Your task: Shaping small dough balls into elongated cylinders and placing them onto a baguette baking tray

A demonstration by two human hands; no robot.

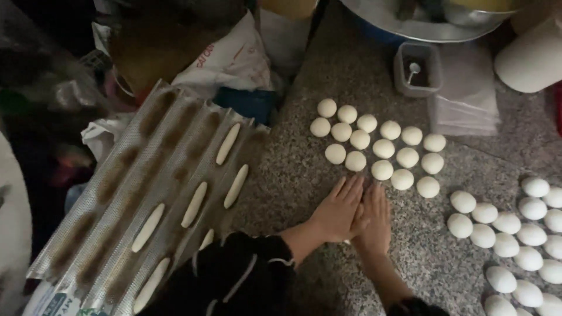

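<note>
— Any packaging in view?

— A white sack [234,55] with red print, crumpled, lies at the top just beyond the far end of the tray [146,193].

— Anything else?

— A stack of clear bags [468,105] lies flat on the counter [304,175], upper right, beside a small clear tub [417,69]. At the bottom left corner a white pack [50,303] with blue-green print shows under the tray.

— Screens or signs?

— None.

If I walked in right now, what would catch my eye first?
Probably the cluster of white dough balls on the speckled stone counter, with more at the right edge. Just below them, the left hand and right hand press flat together. At left, a ridged baking tray holds long dough sticks.
</note>
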